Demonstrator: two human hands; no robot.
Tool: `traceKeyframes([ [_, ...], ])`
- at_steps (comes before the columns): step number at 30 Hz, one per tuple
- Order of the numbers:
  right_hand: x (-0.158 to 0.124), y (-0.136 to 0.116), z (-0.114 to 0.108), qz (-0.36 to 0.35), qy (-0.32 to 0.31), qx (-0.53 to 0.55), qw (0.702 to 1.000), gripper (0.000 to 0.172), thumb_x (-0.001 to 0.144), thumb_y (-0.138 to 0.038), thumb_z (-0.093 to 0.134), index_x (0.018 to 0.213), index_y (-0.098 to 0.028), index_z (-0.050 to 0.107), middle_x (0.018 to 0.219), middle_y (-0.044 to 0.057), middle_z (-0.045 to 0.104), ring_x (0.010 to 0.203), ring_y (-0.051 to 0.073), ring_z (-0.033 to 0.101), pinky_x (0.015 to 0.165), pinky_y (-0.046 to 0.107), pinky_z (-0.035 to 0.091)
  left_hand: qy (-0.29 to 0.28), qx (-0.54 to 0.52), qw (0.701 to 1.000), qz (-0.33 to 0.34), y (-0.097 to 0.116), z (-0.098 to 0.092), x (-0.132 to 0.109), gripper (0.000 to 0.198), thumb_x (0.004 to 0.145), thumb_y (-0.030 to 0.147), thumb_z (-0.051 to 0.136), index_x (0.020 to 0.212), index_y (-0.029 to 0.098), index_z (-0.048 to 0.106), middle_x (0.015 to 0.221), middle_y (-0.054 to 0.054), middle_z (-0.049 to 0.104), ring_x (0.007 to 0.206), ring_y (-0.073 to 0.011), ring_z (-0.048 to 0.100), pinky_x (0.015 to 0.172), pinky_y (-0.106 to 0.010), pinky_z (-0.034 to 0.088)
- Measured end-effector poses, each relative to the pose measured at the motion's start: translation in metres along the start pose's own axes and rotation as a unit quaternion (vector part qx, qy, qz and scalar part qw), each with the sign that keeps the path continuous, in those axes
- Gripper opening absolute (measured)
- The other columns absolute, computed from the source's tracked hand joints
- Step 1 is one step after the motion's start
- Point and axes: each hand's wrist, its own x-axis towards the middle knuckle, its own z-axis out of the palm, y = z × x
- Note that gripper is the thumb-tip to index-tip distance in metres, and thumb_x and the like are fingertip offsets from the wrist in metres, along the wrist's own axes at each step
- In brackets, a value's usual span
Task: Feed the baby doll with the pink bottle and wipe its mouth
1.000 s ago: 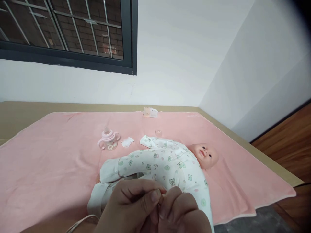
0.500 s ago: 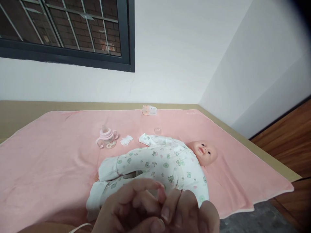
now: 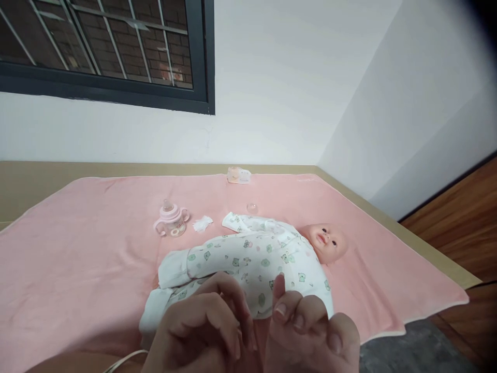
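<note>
Doll [image 3: 252,259] in a printed romper lies on the pink blanket [image 3: 77,259], head toward 3 o'clock. Left hand [image 3: 194,331] and right hand [image 3: 310,336] sit curled at its 6 o'clock; whether either pinches cloth, I cannot tell.

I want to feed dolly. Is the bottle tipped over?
No, the pink bottle stands upright on the pink blanket, apart from the doll.

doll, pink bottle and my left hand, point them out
doll [image 3: 252,261]: head view, middle of its printed romper
pink bottle [image 3: 171,224]: head view, its body
left hand [image 3: 198,331]: head view, back of hand
</note>
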Motion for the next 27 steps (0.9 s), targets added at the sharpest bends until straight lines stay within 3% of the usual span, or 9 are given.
traceKeyframes([
  [4, -0.001, 0.0, -0.001, -0.01, 0.0, -0.018, 1.0, 0.023, 0.092, -0.044, 0.046, 0.103, -0.024, 0.048, 0.099, -0.004, 0.057, 0.099, 0.013, 0.064, 0.104, 0.031, 0.052, 0.007, -0.002, 0.999, -0.037, 0.0, -0.003, 0.002, 0.029, 0.074, 0.003, 0.063, 0.067, 0.028, 0.077, 0.085, -0.001, 0.061, 0.075, -0.0134, 0.062, 0.077, -0.029, 0.048],
  [11, -0.003, 0.0, -0.005, -0.045, 0.059, -0.046, 0.996, 0.025, 0.09, -0.047, 0.048, 0.099, -0.024, 0.05, 0.091, -0.002, 0.058, 0.09, 0.014, 0.066, 0.103, 0.035, 0.052, 0.072, -0.08, 0.987, -0.12, -0.003, 0.013, 0.01, 0.021, 0.057, 0.002, 0.058, 0.053, 0.019, 0.069, 0.074, 0.0, 0.062, 0.064, -0.0121, 0.06, 0.07, -0.027, 0.045],
  [14, -0.004, -0.003, -0.01, -0.056, 0.067, -0.067, 0.994, 0.02, 0.089, -0.041, 0.047, 0.098, -0.024, 0.053, 0.09, -0.002, 0.06, 0.086, 0.014, 0.066, 0.097, 0.036, 0.055, 0.09, -0.13, 0.974, -0.16, -0.01, 0.017, 0.013, 0.013, 0.053, 0.005, 0.057, 0.05, 0.016, 0.065, 0.068, 0.0, 0.061, 0.058, -0.0112, 0.06, 0.059, -0.023, 0.044],
  [20, -0.007, -0.022, -0.018, -0.059, 0.092, -0.087, 0.99, 0.02, 0.08, -0.029, 0.052, 0.099, -0.023, 0.054, 0.092, -0.002, 0.062, 0.088, 0.015, 0.065, 0.094, 0.038, 0.055, 0.048, -0.194, 0.933, -0.299, -0.027, 0.021, 0.016, 0.006, 0.053, 0.014, 0.057, 0.055, 0.017, 0.062, 0.052, -0.002, 0.061, 0.039, -0.0113, 0.05, 0.033, -0.018, 0.034],
  [23, -0.007, -0.045, -0.023, -0.051, 0.104, -0.118, 0.986, 0.027, 0.071, -0.023, 0.052, 0.098, -0.023, 0.056, 0.091, -0.001, 0.062, 0.09, 0.016, 0.065, 0.092, 0.04, 0.055, 0.048, -0.159, 0.917, -0.363, -0.035, 0.037, 0.022, 0.009, 0.05, 0.016, 0.054, 0.055, 0.015, 0.061, 0.048, -0.003, 0.058, 0.041, -0.0113, 0.05, 0.035, -0.018, 0.035],
  [27, -0.006, -0.091, -0.04, -0.092, 0.16, -0.189, 0.964, 0.028, 0.069, -0.025, 0.054, 0.097, -0.023, 0.06, 0.09, 0.0, 0.062, 0.091, 0.016, 0.064, 0.101, 0.043, 0.05, 0.014, -0.073, 0.903, -0.423, -0.064, 0.081, 0.041, 0.012, 0.062, 0.017, 0.047, 0.056, 0.015, 0.057, 0.05, -0.002, 0.055, 0.045, -0.0104, 0.049, 0.043, -0.018, 0.036],
])
